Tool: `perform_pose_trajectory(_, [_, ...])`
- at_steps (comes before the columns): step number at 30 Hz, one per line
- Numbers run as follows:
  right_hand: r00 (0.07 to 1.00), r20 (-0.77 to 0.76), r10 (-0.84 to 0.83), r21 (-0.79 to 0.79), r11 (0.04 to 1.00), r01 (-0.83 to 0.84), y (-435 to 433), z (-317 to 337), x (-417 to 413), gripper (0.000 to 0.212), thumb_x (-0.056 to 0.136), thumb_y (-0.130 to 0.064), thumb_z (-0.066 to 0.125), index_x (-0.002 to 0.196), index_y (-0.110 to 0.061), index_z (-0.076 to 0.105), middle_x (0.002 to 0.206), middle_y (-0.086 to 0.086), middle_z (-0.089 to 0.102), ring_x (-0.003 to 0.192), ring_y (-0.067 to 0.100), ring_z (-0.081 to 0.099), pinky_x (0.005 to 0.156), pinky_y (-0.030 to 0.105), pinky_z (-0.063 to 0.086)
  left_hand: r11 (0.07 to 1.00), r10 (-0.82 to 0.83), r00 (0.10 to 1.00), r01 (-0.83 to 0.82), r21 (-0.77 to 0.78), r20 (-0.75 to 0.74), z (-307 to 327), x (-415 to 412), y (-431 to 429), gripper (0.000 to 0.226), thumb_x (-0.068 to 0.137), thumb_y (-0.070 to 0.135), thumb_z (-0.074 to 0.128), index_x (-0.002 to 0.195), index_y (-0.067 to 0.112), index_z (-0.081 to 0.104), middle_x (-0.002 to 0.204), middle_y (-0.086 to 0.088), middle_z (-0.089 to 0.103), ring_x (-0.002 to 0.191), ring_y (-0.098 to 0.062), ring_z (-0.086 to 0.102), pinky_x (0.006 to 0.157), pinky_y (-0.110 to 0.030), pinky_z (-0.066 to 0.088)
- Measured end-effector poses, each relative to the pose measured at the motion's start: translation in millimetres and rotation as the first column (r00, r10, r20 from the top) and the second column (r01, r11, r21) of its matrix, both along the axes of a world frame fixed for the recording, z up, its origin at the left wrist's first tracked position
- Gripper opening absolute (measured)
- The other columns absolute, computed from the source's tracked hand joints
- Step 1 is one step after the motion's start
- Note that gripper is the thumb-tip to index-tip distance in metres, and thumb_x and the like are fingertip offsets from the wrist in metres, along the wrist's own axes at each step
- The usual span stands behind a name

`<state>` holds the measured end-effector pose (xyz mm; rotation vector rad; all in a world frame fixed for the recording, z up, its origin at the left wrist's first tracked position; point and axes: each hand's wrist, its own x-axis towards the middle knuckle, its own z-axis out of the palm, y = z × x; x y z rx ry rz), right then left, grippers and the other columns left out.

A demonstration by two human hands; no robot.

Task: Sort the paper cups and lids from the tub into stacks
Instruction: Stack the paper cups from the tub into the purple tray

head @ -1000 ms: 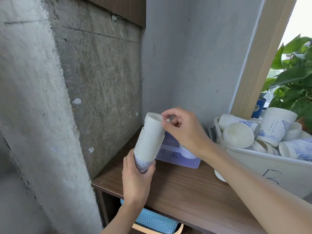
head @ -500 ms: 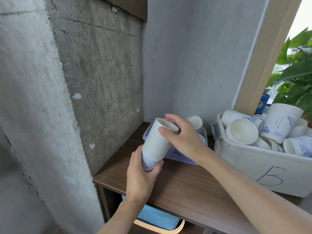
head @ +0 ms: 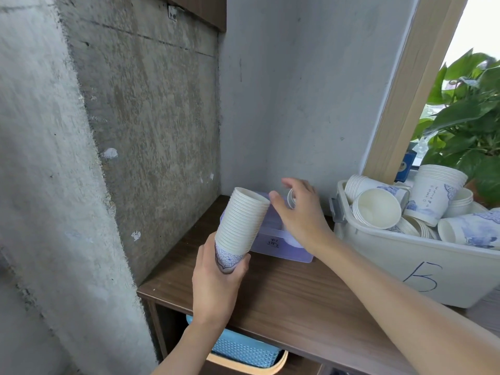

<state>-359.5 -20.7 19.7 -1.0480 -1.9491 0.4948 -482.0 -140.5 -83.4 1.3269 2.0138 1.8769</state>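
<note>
right hand [head: 300, 215]: off cup stack [head: 242, 220] rim, fingers now spread, empty | left hand [head: 216, 280]: grips its base

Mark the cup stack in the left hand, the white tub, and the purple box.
cup stack [head: 240, 223]: head view, ribbed rims at mid-stack.
white tub [head: 465, 274]: head view, bare front wall right of the handwritten mark.
purple box [head: 284, 249]: head view, front wall beside its label.
</note>
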Motion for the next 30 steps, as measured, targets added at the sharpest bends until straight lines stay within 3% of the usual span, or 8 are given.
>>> perform_pose_trajectory(2, [0.964,0.139,-0.226,0.176,0.964,0.200,16,-7,3,0.052,0.087,-0.039,0.063,0.133,-0.019,0.050,0.129,0.003,0.049,0.122,0.025,0.038,0.103,0.035,0.031,1.000,0.009,1.000,-0.009,-0.001,0.011,-1,0,0,0.060,0.075,0.027,0.082,0.126,0.035,0.052,0.107,0.014,0.058,0.099,0.005,0.055,0.081,-0.021,0.047])
perform_pose_trajectory(4, [0.919,0.214,-0.330,0.244,0.929,0.277,25,-11,2,0.061,0.084,-0.040,0.067,0.137,-0.020,0.046,0.136,0.007,0.044,0.126,0.029,0.033,0.105,0.038,0.027,1.000,0.005,1.000,-0.005,0.006,0.011,-1,0,0,0.061,0.074,0.026,0.082,0.127,0.035,0.052,0.106,0.014,0.057,0.099,0.005,0.055,0.080,-0.020,0.044])
perform_pose_trajectory(10, [0.908,0.256,-0.331,0.147,0.942,0.301,37,-17,-6,0.065,0.086,-0.034,0.067,0.143,-0.022,0.038,0.146,0.011,0.034,0.129,0.034,0.031,0.107,0.041,0.030,1.000,0.023,1.000,-0.023,0.017,0.019,-2,0,2,0.060,0.073,0.025,0.083,0.124,0.035,0.054,0.105,0.014,0.059,0.098,0.002,0.057,0.083,-0.025,0.045])
perform_pose_trajectory(15, [0.912,0.241,-0.332,0.100,0.943,0.316,36,-21,-2,0.052,0.087,-0.013,0.062,0.136,-0.019,0.046,0.136,0.008,0.042,0.120,0.033,0.036,0.093,0.039,0.040,1.000,0.020,1.000,-0.020,0.018,0.019,-3,0,2,0.061,0.073,0.026,0.083,0.126,0.033,0.054,0.105,0.015,0.059,0.098,0.003,0.057,0.081,-0.023,0.046])
perform_pose_trajectory(21, [0.939,-0.017,-0.343,0.134,0.930,0.342,27,-20,-4,0.037,0.077,-0.009,0.069,0.110,-0.006,0.052,0.112,0.014,0.049,0.099,0.035,0.050,0.079,0.036,0.040,1.000,0.018,1.000,-0.019,0.019,0.021,-2,0,2,0.058,0.074,0.026,0.082,0.123,0.035,0.054,0.103,0.015,0.059,0.097,0.002,0.057,0.078,-0.015,0.042])
perform_pose_trajectory(25, [0.921,-0.277,-0.274,-0.012,0.959,0.282,13,-10,-3,0.040,0.074,-0.010,0.072,0.096,-0.011,0.038,0.101,0.006,0.044,0.087,0.025,0.047,0.066,0.023,0.029,1.000,0.011,1.000,-0.012,0.016,0.029,0,1,1,0.056,0.075,0.028,0.082,0.122,0.037,0.053,0.104,0.015,0.059,0.097,0.002,0.057,0.079,-0.020,0.045])
perform_pose_trajectory(28, [0.889,-0.392,-0.238,-0.149,0.970,0.194,-1,0,-2,0.044,0.075,-0.018,0.074,0.096,-0.012,0.036,0.092,0.003,0.052,0.081,0.023,0.052,0.058,0.026,0.034,1.000,0.005,0.999,-0.006,0.006,0.034,0,1,1,0.058,0.074,0.029,0.082,0.124,0.037,0.053,0.105,0.015,0.059,0.097,0.003,0.057,0.080,-0.022,0.045])
perform_pose_trajectory(30, [0.874,-0.442,-0.203,-0.189,0.973,0.130,-11,6,-4,0.045,0.075,-0.024,0.076,0.097,-0.014,0.039,0.085,-0.004,0.052,0.076,0.017,0.055,0.060,0.024,0.040,1.000,-0.005,1.000,0.005,0.000,0.030,1,1,0,0.059,0.074,0.027,0.082,0.124,0.036,0.053,0.106,0.015,0.059,0.098,0.005,0.056,0.079,-0.017,0.043])
